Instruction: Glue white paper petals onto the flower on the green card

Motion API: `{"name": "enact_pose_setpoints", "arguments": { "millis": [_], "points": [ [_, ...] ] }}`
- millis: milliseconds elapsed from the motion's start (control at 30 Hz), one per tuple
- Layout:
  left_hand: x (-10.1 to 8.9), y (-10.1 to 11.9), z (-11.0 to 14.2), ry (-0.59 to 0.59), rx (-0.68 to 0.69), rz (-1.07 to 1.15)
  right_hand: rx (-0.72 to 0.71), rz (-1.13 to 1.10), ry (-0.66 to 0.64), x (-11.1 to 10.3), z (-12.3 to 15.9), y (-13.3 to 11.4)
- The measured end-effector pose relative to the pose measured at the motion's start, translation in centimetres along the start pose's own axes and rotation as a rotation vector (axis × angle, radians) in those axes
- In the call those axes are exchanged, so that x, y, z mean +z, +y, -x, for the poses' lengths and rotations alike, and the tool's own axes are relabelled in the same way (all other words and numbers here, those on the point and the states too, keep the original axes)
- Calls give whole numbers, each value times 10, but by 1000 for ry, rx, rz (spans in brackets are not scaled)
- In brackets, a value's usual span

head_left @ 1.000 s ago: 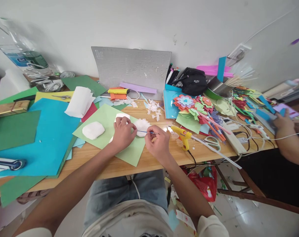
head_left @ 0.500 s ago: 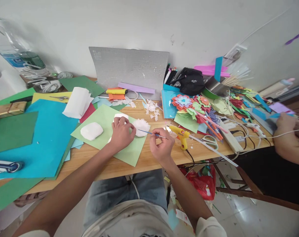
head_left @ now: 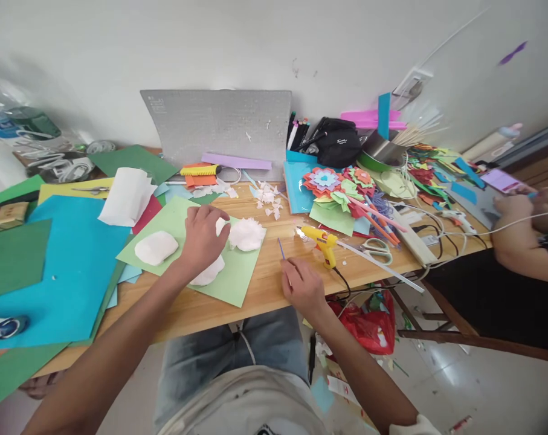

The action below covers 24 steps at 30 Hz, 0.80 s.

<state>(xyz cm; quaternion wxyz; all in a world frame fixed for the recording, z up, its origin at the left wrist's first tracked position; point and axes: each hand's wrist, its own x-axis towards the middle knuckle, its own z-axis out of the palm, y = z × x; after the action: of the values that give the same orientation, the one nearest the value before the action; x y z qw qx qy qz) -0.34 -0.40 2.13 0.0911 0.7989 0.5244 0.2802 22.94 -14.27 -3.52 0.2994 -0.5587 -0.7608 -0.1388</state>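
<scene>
My left hand (head_left: 205, 238) is over the light green paper (head_left: 228, 293), its fingers curved and its thumb and forefinger apart. A white piece (head_left: 220, 226) shows in the gap between them; the hand hides the rest of it. Around the hand lie a smooth white paper shape (head_left: 156, 248) to the left, a fringed white tuft (head_left: 247, 234) to the right and another white piece (head_left: 209, 272) below. My right hand (head_left: 303, 287) is low at the table's front edge, fingers curled around a thin blue paintbrush (head_left: 280, 248), whose blue end sticks out forward.
A yellow glue gun (head_left: 319, 239) and scissors (head_left: 377, 250) lie right of my right hand. Paper flowers (head_left: 325, 183) and white scraps (head_left: 267, 196) are behind. Blue and green sheets (head_left: 83, 241) cover the left. At far right a person's hands (head_left: 516, 208) are near a phone (head_left: 502, 180).
My right hand has moved down and away from the fringed white tuft, turning the paintbrush to point forward. My left hand has shifted up and left over the paper. The view has turned slightly right.
</scene>
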Motion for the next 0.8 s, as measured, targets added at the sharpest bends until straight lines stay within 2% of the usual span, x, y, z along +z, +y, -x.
{"name": "enact_pose_setpoints", "arguments": {
  "millis": [133, 167, 333, 467, 567, 667, 800],
  "points": [
    [10, 24, -36, -214, 247, -1, -24, 10, -58, 5, 1, 2],
    [15, 31, -48, -261, 262, -15, -20, 3, -51, 5, 1, 2],
    [46, 54, -98, -450, 132, -122, -6, -35, -25, 5, 1, 0],
    [63, 65, -112, -493, 100, -188, -20, -45, -11, 5, 2, 1],
    [71, 69, -114, -495, 16, -176, -15, -44, 9, 6, 3, 1],
    [77, 67, -115, -490, -42, -136, -8, -54, 27, 4, 1, 1],
    [78, 57, -118, -485, -42, -65, -7, -69, 52, 2, -1, 0]
  ]
}}
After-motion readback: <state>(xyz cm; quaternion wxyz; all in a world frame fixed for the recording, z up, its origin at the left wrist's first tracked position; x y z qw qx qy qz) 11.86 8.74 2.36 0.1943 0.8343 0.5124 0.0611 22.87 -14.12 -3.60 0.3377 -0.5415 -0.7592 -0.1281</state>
